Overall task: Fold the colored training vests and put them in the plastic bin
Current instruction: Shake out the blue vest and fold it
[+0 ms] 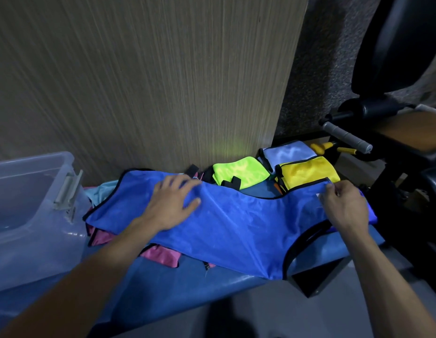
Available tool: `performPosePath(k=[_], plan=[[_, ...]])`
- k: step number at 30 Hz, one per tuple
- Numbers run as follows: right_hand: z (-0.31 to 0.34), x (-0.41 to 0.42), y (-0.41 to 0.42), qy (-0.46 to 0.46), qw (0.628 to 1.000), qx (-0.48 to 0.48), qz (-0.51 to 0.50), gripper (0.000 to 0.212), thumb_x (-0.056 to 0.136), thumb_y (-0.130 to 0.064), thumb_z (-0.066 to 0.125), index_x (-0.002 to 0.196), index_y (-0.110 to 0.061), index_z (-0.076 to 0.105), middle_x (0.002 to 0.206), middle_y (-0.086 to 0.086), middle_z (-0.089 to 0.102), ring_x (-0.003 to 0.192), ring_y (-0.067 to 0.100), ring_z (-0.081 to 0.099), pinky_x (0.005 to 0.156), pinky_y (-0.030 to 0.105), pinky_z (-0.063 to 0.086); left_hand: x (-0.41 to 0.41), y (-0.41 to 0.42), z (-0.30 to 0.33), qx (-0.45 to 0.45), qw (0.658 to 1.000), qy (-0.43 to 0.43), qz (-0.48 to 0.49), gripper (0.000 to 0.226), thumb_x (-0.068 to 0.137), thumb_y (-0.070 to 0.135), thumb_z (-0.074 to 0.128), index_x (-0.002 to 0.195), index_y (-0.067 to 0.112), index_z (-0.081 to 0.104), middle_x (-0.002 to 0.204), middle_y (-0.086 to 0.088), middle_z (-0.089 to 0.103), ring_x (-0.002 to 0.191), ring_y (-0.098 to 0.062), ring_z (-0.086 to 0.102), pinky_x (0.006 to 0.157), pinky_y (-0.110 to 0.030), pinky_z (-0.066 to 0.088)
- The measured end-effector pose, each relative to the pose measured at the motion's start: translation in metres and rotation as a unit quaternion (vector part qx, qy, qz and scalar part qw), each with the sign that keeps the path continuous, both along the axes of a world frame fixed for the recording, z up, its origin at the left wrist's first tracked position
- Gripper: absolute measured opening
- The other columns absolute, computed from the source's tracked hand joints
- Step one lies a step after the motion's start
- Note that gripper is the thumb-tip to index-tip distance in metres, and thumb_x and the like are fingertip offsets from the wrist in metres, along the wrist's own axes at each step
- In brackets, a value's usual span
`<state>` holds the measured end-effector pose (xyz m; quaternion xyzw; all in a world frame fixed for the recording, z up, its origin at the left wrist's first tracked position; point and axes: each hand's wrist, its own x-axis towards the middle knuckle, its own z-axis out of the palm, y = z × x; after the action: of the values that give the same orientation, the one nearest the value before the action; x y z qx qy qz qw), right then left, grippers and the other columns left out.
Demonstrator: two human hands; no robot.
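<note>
On the blue padded surface (163, 289), against a wood-grain panel (139, 81), the blue vest (236, 228) is lying spread over a pink vest (161, 253). Left hand (174, 203) is pressing flat on it, fingers straight; right hand (346, 206) is pinching its strap end. Folded green vest (239, 175), yellow vest (309, 173) and white vest (289, 152) are sitting behind. Clear plastic bin (29, 215) is sitting at the left, black gym equipment (395, 69) to the right.
</note>
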<state>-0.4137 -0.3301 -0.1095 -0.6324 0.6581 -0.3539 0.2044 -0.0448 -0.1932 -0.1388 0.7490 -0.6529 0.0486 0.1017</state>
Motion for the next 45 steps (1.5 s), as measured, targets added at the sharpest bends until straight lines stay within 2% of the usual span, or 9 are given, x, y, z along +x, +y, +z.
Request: performPosePath(k=[3, 7, 15, 25, 29, 31, 34, 40, 45], plan=[[0.004, -0.005, 0.003, -0.033, 0.999, -0.002, -0.001, 0.03, 0.101, -0.03, 0.046, 0.086, -0.007, 0.058, 0.076, 0.011, 0.063, 0.074, 0.032, 0.057, 0.06, 0.039, 0.039, -0.004, 0.001, -0.017, 0.115, 0.993, -0.028, 0.016, 0.084, 0.083, 0.079, 0.007, 0.159, 0.044, 0.016, 0.167, 0.004, 0.012, 0.154, -0.029, 0.005, 0.122, -0.06, 0.0], [0.016, -0.011, 0.01, -0.091, 0.996, 0.002, -0.013, 0.026, 0.099, -0.027, 0.051, 0.09, -0.007, 0.064, 0.077, 0.009, 0.064, 0.069, 0.024, 0.054, 0.058, 0.036, 0.037, -0.044, 0.007, -0.011, 0.035, 0.994, -0.056, -0.084, 0.07, 0.095, 0.074, 0.021, 0.159, 0.045, 0.018, 0.17, 0.006, 0.004, 0.156, -0.028, -0.004, 0.124, -0.057, -0.006], [0.053, -0.024, 0.03, -0.297, 0.955, 0.006, -0.01, 0.017, 0.095, -0.022, 0.06, 0.082, -0.014, 0.067, 0.079, 0.008, 0.061, 0.076, 0.019, 0.054, 0.065, 0.032, 0.041, -0.115, 0.011, -0.028, 0.142, 0.976, -0.021, -0.164, 0.075, 0.092, 0.082, 0.018, 0.156, 0.052, -0.008, 0.165, 0.013, -0.028, 0.15, -0.026, -0.033, 0.12, -0.054, -0.021], [0.076, 0.02, 0.059, -0.37, 0.927, 0.023, 0.062, 0.025, 0.081, -0.033, 0.066, 0.08, -0.008, 0.065, 0.073, 0.011, 0.056, 0.072, 0.026, 0.051, 0.064, 0.041, 0.045, -0.125, 0.023, -0.02, 0.148, 0.967, 0.038, -0.203, 0.069, 0.1, 0.071, 0.018, 0.161, 0.041, 0.007, 0.17, 0.01, -0.009, 0.155, -0.012, -0.016, 0.125, -0.044, -0.012], [0.085, 0.049, 0.07, -0.341, 0.933, 0.046, 0.106, 0.022, 0.095, -0.025, 0.062, 0.076, -0.015, 0.06, 0.078, 0.008, 0.053, 0.068, 0.022, 0.048, 0.042, 0.026, 0.046, -0.104, 0.022, -0.002, 0.04, 0.961, 0.203, -0.182, 0.048, 0.105, 0.049, 0.044, 0.149, 0.03, 0.048, 0.158, 0.007, 0.041, 0.146, -0.01, 0.035, 0.122, -0.035, 0.028], [0.094, 0.071, 0.077, -0.335, 0.932, 0.037, 0.134, 0.019, 0.098, -0.021, 0.06, 0.08, -0.015, 0.06, 0.077, 0.004, 0.055, 0.066, 0.017, 0.05, 0.037, 0.023, 0.045, -0.089, 0.024, 0.012, -0.017, 0.922, 0.361, -0.137, 0.026, 0.105, 0.03, 0.055, 0.125, 0.021, 0.069, 0.123, 0.008, 0.07, 0.112, -0.007, 0.064, 0.101, -0.033, 0.05], [0.103, 0.119, 0.08, -0.337, 0.926, 0.039, 0.168, 0.012, 0.098, -0.02, 0.06, 0.093, -0.01, 0.063, 0.08, 0.002, 0.059, 0.066, 0.012, 0.054, 0.037, 0.024, 0.047, -0.058, 0.026, 0.034, -0.079, 0.845, 0.526, -0.056, 0.02, 0.104, 0.012, 0.054, 0.1, 0.018, 0.072, 0.089, 0.004, 0.076, 0.076, -0.01, 0.069, 0.074, -0.026, 0.056], [0.095, 0.245, 0.08, -0.255, 0.936, 0.071, 0.231, 0.012, 0.096, -0.017, 0.057, 0.09, -0.009, 0.064, 0.081, 0.006, 0.063, 0.044, 0.008, 0.061, 0.041, 0.033, 0.054, 0.018, 0.035, 0.041, -0.144, 0.776, 0.603, 0.113, 0.024, 0.103, 0.007, 0.05, 0.092, 0.016, 0.07, 0.099, -0.005, 0.072, 0.084, -0.014, 0.067, 0.063, -0.009, 0.046], [0.059, 0.327, 0.076, -0.112, 0.959, 0.093, 0.242, 0.025, 0.087, -0.024, 0.057, 0.063, -0.016, 0.057, 0.082, 0.017, 0.069, 0.072, 0.041, 0.071, 0.065, 0.052, 0.062, 0.05, 0.038, 0.046, -0.184, 0.662, 0.709, 0.156, 0.029, 0.108, 0.029, 0.045, 0.104, 0.013, 0.069, 0.096, -0.006, 0.075, 0.071, -0.013, 0.071, 0.07, -0.026, 0.056]])
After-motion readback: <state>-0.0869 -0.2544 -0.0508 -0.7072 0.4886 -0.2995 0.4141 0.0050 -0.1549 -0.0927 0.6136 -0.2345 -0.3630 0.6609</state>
